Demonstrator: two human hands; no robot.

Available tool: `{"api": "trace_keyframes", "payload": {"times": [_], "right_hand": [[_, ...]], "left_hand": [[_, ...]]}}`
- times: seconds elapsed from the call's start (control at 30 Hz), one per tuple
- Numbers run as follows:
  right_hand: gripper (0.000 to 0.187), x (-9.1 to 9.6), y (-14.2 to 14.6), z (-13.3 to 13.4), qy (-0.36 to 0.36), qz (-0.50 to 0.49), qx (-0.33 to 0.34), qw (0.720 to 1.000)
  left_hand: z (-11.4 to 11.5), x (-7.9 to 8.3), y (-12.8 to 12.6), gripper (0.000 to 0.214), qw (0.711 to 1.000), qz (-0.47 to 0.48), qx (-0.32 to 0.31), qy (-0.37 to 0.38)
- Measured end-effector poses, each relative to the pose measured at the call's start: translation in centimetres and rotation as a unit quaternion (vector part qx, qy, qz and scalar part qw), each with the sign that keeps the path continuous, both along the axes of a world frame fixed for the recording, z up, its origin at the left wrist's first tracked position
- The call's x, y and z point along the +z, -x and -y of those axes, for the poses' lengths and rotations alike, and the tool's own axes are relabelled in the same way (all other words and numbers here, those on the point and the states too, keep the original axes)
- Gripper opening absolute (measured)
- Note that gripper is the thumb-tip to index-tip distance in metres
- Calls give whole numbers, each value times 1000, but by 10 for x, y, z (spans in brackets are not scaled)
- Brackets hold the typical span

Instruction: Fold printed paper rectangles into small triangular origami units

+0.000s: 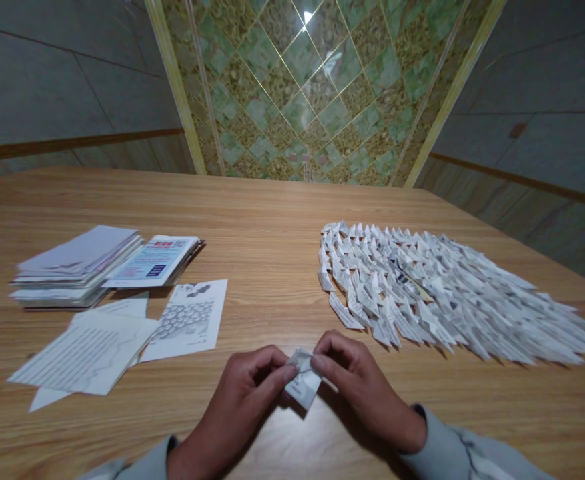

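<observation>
A small folded piece of printed paper point(303, 382) is held just above the wooden table point(272, 233) near its front edge. My left hand point(242, 393) pinches its left side with thumb and fingers closed. My right hand point(352, 380) pinches its upper right corner, fingers curled. To the right lies a big spread of several small folded paper pieces point(437, 293), laid in overlapping rows.
Loose printed sheets point(92, 350) and one sheet with a honeycomb picture point(189, 320) lie at the left front. Behind them sit a stack of papers point(75, 267) and a leaflet pile point(157, 260). A tiled wall point(312, 87) rises behind the table.
</observation>
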State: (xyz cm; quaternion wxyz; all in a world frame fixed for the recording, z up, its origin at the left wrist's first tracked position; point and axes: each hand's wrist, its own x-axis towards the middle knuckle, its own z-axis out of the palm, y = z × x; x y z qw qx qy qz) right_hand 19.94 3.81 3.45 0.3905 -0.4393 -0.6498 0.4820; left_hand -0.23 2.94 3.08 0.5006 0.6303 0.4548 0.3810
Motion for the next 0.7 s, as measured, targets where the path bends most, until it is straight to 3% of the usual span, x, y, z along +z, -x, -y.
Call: {"api": "trace_keyframes", "payload": {"times": [0.13,0.3,0.53,0.7], "right_hand": [[35,-1,0,-1,45,-69,11,997],[37,0,0,-3,77,-87,13,993],[39,2,0,-3,46,-84,-20,995],[38,4,2,0,66,-97,19,993]], "left_hand": [[0,1,-1,31,1000,23,9,12],[1,4,-1,28,999,-3,41,-31],[3,0,1,28,999,-3,33,-26],[1,2,0,30,999,-5,32,-30]]}}
